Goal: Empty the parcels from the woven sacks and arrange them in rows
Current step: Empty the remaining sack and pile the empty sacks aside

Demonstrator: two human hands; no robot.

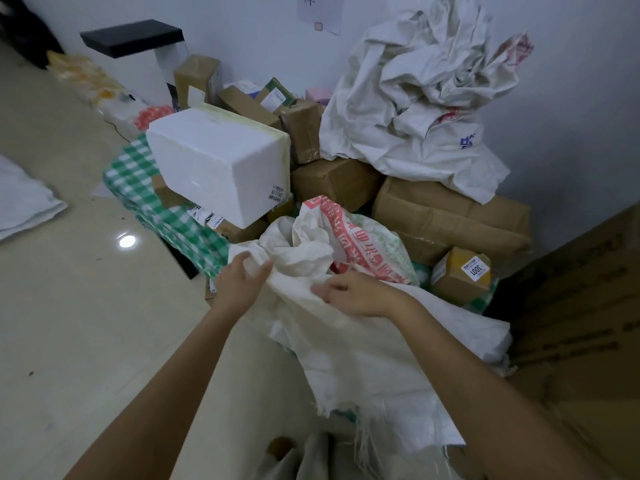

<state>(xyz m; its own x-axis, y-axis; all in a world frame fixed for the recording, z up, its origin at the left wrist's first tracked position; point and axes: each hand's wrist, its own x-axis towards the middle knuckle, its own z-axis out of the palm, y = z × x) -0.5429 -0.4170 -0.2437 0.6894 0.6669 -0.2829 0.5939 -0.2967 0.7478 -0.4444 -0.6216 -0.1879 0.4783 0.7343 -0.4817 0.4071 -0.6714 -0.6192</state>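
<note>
Woven sacks: two counted. One crumpled white sack (346, 306), printed with red characters and frayed at its near edge, is spread at near centre over the parcels. The left hand (240, 282) is seen gripping its mouth; the right hand (360, 294) is pinching a fold. A heap of emptied sacks (415, 98) is piled far right on brown cartons (450, 216). One white foam box (221, 164) is set on green checked bags (145, 188). Carton count uncertain (several hidden beneath sacking).
</note>
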